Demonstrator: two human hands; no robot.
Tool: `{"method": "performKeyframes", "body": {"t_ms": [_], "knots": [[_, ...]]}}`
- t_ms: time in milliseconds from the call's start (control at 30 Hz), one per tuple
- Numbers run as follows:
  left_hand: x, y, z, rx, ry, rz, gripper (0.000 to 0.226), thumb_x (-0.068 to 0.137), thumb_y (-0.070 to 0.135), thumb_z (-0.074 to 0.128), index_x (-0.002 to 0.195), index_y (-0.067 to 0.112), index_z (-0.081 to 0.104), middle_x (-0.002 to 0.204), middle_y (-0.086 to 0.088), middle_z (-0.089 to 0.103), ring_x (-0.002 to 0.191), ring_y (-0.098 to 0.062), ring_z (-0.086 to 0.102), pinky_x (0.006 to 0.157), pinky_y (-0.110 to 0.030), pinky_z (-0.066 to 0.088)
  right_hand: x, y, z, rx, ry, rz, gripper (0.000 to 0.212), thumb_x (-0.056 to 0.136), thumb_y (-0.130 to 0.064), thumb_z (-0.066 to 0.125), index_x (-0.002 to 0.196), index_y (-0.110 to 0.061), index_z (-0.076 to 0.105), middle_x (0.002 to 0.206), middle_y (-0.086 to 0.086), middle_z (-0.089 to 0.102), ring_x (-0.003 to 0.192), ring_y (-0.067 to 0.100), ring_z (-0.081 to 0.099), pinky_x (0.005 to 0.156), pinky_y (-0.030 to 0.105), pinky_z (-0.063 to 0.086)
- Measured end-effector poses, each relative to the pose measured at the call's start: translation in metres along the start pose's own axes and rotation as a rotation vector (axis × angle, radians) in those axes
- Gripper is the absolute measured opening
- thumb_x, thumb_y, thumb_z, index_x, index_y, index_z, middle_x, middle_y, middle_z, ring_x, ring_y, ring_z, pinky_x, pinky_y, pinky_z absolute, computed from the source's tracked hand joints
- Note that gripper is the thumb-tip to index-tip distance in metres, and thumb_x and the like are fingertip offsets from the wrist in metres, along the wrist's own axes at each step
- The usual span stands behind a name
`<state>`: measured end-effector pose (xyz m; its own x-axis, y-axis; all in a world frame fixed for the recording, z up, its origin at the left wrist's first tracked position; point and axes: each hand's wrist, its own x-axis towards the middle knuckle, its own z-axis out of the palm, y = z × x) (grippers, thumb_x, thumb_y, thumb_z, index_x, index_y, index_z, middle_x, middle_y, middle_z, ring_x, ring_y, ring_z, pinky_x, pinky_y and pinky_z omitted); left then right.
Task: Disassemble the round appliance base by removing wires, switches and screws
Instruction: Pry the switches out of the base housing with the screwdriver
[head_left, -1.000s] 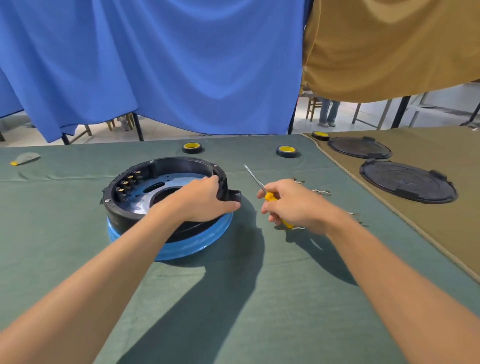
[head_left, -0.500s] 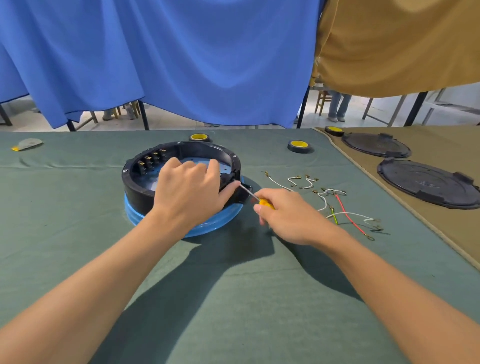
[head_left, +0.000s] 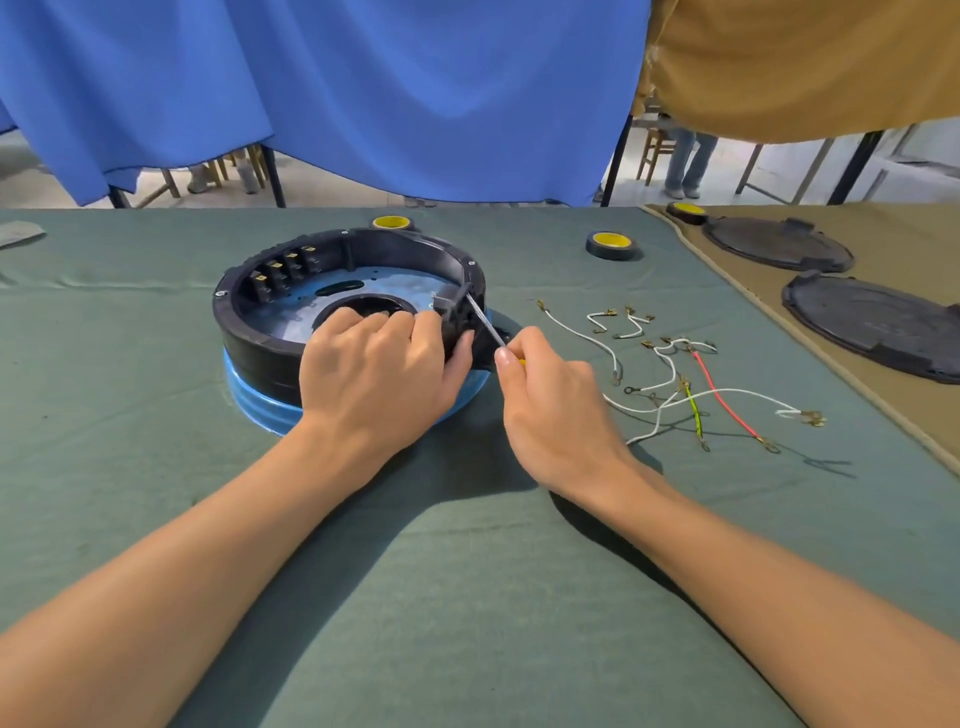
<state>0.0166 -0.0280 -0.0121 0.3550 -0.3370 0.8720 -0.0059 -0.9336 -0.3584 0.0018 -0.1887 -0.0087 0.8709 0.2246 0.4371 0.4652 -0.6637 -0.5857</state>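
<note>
Steadies round appliance base (head_left: 260, 343), left of centre on green cloth (head_left: 467, 571). Has slid left hand (head_left: 374, 374) round to near right rim, fingers curled over wall, thumb outside. Has lowered right hand (head_left: 550, 405), closed round yellow-handled screwdriver (head_left: 485, 325), from mid-air a second ago; tip now planted in black switch block (head_left: 457, 312) on that rim. Likely means switch removal starting, loose wires (head_left: 724, 400) already lying right. Keeps base just beyond both hands: gripped by left, reached by right only through tool.
</note>
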Motion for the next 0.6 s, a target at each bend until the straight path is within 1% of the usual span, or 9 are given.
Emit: {"method": "performKeyframes", "body": {"t_ms": [67,167,300,400,500,533,600], "knots": [[0.000,-0.001,0.000,0.008,0.009,0.007,0.046,0.093,0.038,0.051,0.053,0.016,0.051,0.044,0.000,0.051,0.040,-0.022,0.052,0.050,-0.030,0.034,-0.001,-0.001,0.001,-0.020,0.009,-0.043,0.019,0.102,-0.030,0.033,0.087,-0.019,0.039,0.060,-0.002,0.046,0.067,0.033,0.050,0.057,0.041,0.035],[0.000,-0.001,0.000,0.005,-0.001,0.023,0.045,0.093,0.038,0.050,0.054,0.016,0.051,0.045,0.000,0.052,0.041,-0.022,0.053,0.050,-0.030,0.035,-0.003,0.000,0.000,-0.054,-0.016,-0.069,0.019,0.102,-0.031,0.034,0.088,-0.020,0.041,0.060,-0.006,0.045,0.064,0.028,0.048,0.055,0.038,0.030],[0.001,-0.001,-0.001,-0.007,-0.005,0.028,0.045,0.093,0.038,0.051,0.055,0.016,0.050,0.046,0.000,0.052,0.041,-0.022,0.052,0.050,-0.030,0.035,-0.004,0.004,-0.009,-0.046,-0.028,-0.001,0.020,0.101,-0.031,0.038,0.088,-0.018,0.045,0.066,0.003,0.052,0.073,0.035,0.050,0.061,0.039,0.035],[0.001,-0.001,-0.002,-0.021,-0.003,0.027,0.045,0.093,0.038,0.051,0.054,0.015,0.050,0.045,-0.001,0.050,0.041,-0.022,0.051,0.049,-0.031,0.035,-0.004,0.009,-0.021,-0.094,-0.075,0.066,0.021,0.099,-0.031,0.040,0.085,-0.019,0.048,0.073,0.009,0.059,0.080,0.037,0.052,0.069,0.040,0.041],[0.001,-0.001,-0.003,-0.022,-0.010,0.026,0.045,0.094,0.038,0.051,0.054,0.015,0.049,0.045,-0.001,0.049,0.041,-0.022,0.051,0.049,-0.031,0.034,0.003,0.008,-0.025,-0.128,-0.145,0.080,0.023,0.097,-0.031,0.043,0.080,-0.018,0.052,0.068,0.005,0.056,0.079,0.035,0.050,0.076,0.041,0.044],[0.002,-0.002,-0.004,-0.024,-0.014,0.025,0.045,0.094,0.038,0.051,0.054,0.015,0.049,0.045,-0.001,0.049,0.041,-0.022,0.050,0.049,-0.031,0.034,0.006,0.006,-0.025,-0.127,-0.154,0.076,0.023,0.096,-0.031,0.044,0.080,-0.017,0.053,0.066,0.002,0.055,0.078,0.034,0.049,0.077,0.041,0.045],[0.002,-0.003,-0.004,-0.036,-0.021,0.026,0.046,0.094,0.038,0.051,0.054,0.015,0.049,0.045,-0.001,0.049,0.041,-0.023,0.050,0.050,-0.031,0.035,0.012,0.002,-0.022,-0.106,-0.150,0.064,0.023,0.096,-0.030,0.045,0.081,-0.018,0.057,0.063,-0.003,0.054,0.079,0.032,0.050,0.072,0.038,0.043]]}}
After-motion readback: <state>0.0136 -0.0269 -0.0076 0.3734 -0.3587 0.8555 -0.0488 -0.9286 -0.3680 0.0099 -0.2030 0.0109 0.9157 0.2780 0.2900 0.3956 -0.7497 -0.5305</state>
